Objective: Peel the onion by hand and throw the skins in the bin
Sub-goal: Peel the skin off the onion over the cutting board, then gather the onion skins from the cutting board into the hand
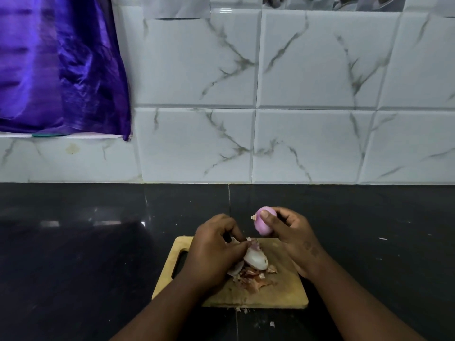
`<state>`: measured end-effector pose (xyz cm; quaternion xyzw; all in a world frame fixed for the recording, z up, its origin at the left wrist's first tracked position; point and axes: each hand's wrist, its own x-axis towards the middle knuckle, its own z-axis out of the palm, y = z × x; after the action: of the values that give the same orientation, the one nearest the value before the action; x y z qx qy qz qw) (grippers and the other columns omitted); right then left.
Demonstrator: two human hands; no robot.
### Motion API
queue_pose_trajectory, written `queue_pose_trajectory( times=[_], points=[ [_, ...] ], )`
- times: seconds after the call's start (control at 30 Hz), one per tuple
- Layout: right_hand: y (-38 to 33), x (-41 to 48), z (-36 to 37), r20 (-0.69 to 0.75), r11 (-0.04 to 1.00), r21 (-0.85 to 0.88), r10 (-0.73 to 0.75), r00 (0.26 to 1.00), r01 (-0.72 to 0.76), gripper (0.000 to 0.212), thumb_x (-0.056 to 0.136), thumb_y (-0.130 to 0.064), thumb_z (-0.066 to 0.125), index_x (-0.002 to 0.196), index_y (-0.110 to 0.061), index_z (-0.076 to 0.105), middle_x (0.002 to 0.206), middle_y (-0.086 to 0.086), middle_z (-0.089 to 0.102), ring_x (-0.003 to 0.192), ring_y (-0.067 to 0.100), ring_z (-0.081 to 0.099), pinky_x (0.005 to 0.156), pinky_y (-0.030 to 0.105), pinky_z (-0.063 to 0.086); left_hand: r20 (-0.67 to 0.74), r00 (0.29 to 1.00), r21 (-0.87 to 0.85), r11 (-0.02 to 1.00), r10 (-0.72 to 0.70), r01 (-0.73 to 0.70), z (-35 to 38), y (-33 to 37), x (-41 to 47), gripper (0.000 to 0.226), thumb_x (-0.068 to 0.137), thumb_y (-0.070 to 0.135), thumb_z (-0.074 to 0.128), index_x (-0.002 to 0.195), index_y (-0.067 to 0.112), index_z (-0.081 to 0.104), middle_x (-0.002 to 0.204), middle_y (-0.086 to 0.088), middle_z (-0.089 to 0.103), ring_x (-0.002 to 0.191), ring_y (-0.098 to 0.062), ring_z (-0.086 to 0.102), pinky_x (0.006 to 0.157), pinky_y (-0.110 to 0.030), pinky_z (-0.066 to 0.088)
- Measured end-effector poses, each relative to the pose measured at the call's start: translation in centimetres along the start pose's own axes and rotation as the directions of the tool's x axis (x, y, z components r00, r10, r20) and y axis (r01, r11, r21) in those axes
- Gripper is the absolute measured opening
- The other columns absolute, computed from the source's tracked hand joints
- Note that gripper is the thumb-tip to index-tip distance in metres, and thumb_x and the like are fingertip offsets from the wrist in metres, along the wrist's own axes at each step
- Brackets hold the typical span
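Observation:
A peeled pink onion (263, 223) is held above the far edge of the wooden cutting board (283, 291); my right hand (291, 232) grips it, thumb across its front. My left hand (214, 247) hovers over the board's left part and pinches a pale, curved piece of onion skin (256, 259) between thumb and fingers. Under that piece lies a heap of dry brown skins (253, 278) on the board. No bin is in view.
The board sits on a black stone counter (98, 242) against a white marbled tile wall (295, 94). A purple cloth (56, 65) hangs at the upper left. Small skin scraps (242, 310) lie on the counter at the board's front edge.

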<state>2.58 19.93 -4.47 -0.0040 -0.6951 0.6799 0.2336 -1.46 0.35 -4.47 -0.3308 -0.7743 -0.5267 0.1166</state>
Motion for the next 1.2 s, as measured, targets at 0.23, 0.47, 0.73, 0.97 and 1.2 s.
queue_pose_trajectory(
  times=[0.23, 0.47, 0.73, 0.97, 1.2],
  points=[
    [0.1, 0.4, 0.4, -0.049, 0.954, 0.241, 0.196, 0.979, -0.179, 0.057, 0.080, -0.054, 0.078, 0.106, -0.004, 0.078, 0.112, 0.022, 0.077, 0.107, 0.036, 0.071, 0.105, 0.051, 0.051, -0.176, 0.924, -0.389, 0.886, -0.340, 0.252, -0.4, 0.2, 0.6, 0.058, 0.103, 0.055, 0.048, 0.082, 0.009, 0.074, 0.085, -0.009, 0.074, 0.084, -0.014, 0.067, 0.079, -0.036, 0.052],
    [-0.1, 0.0, 2.0, 0.132, 0.953, 0.146, 0.249, 0.960, -0.267, 0.046, 0.094, -0.056, 0.063, 0.089, -0.012, 0.072, 0.080, 0.011, 0.063, 0.074, 0.026, 0.058, 0.074, 0.041, 0.049, 0.174, 0.880, -0.064, 0.887, -0.442, 0.458, 0.8, -1.1, 0.1, 0.119, 0.067, 0.107, 0.000, 0.140, 0.039, 0.063, 0.143, 0.001, 0.067, 0.132, -0.019, 0.061, 0.116, -0.054, 0.044],
    [-1.2, -2.1, 4.3, 0.068, 0.893, 0.222, 0.385, 0.920, -0.390, 0.068, 0.091, -0.067, 0.059, 0.115, -0.005, 0.069, 0.105, 0.024, 0.076, 0.086, 0.033, 0.077, 0.080, 0.044, 0.062, 0.374, 0.885, -0.133, 0.929, -0.277, 0.346, 0.3, 1.8, -0.9, 0.077, 0.091, 0.090, 0.020, 0.130, 0.046, 0.069, 0.135, 0.006, 0.073, 0.129, -0.012, 0.066, 0.116, -0.049, 0.047],
    [-1.8, -2.6, 2.8, -0.080, 0.825, 0.442, 0.427, 0.901, -0.352, 0.059, 0.100, -0.061, 0.048, 0.106, -0.007, 0.069, 0.132, 0.030, 0.067, 0.120, 0.038, 0.067, 0.089, 0.038, 0.057, 0.537, 0.831, 0.539, 0.818, -0.147, -0.203, 0.7, 0.8, -2.7, 0.137, 0.060, 0.098, 0.056, 0.164, 0.044, -0.014, 0.177, 0.007, -0.017, 0.161, -0.020, -0.023, 0.133, -0.053, -0.002],
    [-1.7, -2.5, 3.1, -0.081, 0.857, 0.351, 0.428, 0.900, -0.377, 0.066, 0.093, -0.068, 0.053, 0.123, -0.010, 0.067, 0.120, 0.017, 0.075, 0.105, 0.024, 0.072, 0.086, 0.036, 0.058, 0.524, 0.830, 0.586, 0.787, -0.190, -0.190, 1.1, 0.5, -2.0, 0.106, 0.086, 0.085, 0.051, 0.167, 0.039, -0.001, 0.178, 0.002, -0.007, 0.162, -0.023, -0.021, 0.133, -0.056, 0.000]
  ],
)
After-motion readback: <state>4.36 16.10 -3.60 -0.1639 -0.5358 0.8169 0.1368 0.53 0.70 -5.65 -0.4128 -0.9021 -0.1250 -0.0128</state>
